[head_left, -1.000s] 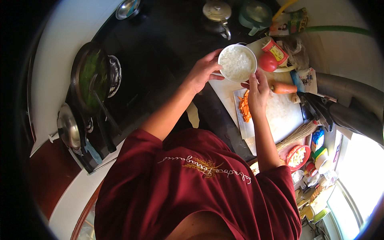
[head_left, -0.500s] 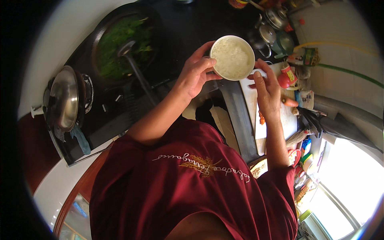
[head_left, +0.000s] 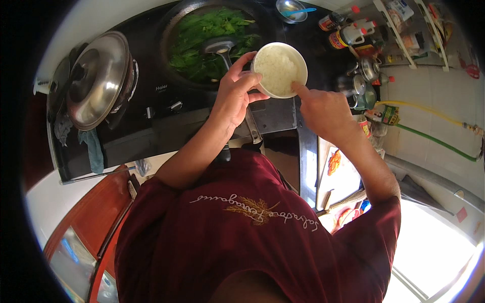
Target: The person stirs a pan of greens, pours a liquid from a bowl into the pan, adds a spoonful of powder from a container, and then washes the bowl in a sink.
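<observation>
White, likely slippery bowl (head_left: 277,96) clamped in my left grip (head_left: 236,91) — best held by its wall — as my right grip (head_left: 324,112), closure unclear, meets the rim.

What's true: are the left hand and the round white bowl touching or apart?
Touching: the head view shows the left hand gripping the round white bowl, thumb at its rim.

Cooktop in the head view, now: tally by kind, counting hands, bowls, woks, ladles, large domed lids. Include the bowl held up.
Hands: 2 (left hand, right hand)
Bowls: 2 (pale bowl, small metal bowl)
Woks: 1 (wok with greens)
Ladles: 1 (ladle)
Large domed lids: 1 (metal lid)
Total: 7
</observation>
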The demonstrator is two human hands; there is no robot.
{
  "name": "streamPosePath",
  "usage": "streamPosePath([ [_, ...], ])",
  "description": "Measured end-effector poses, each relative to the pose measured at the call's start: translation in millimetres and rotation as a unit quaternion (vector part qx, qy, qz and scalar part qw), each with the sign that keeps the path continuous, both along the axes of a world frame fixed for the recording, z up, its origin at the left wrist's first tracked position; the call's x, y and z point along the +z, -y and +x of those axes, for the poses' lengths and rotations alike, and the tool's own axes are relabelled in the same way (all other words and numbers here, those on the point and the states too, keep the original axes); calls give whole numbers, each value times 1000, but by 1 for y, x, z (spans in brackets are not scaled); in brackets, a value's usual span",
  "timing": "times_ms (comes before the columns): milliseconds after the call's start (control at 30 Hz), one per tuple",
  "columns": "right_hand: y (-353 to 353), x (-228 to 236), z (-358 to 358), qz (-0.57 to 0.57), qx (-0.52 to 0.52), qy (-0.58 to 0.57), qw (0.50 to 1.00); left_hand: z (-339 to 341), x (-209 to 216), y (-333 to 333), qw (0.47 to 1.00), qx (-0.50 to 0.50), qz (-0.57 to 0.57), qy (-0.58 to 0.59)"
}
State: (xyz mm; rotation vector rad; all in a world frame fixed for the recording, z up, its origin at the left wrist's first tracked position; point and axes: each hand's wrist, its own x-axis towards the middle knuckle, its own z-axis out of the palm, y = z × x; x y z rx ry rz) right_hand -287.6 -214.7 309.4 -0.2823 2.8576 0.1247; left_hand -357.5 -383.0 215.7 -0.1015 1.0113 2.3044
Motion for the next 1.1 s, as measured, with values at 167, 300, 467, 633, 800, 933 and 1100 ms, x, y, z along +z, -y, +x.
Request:
streamPosePath([
  [167, 19, -1, -19, -104, 4, 46, 993, -5, 1, 21, 1000, 14, 20, 10],
  [300, 32, 32, -46, -143, -17, 86, 986, -10, -3, 34, 1000, 29, 8, 6],
  [467, 49, 37, -77, -71, 27, 22, 997, -14, -4, 44, 1000, 11, -12, -19],
  [633, 60, 14, -106, -38, 16, 30, 999, -15, -3, 46, 1000, 6, -20, -22],
  [800, 88, 14, -106, 20, 143, 77, 987, -18, -5, 52, 999, -1, -31, -30],
  [933, 87, 18, -103, 41, 246, 60, 967, -20, -10, 57, 999, -11, -30, -34],
  [1100, 72, 34, -110, 14, 230, 36, 973, -25, -18, 63, 999, 9, -15, -31],
])
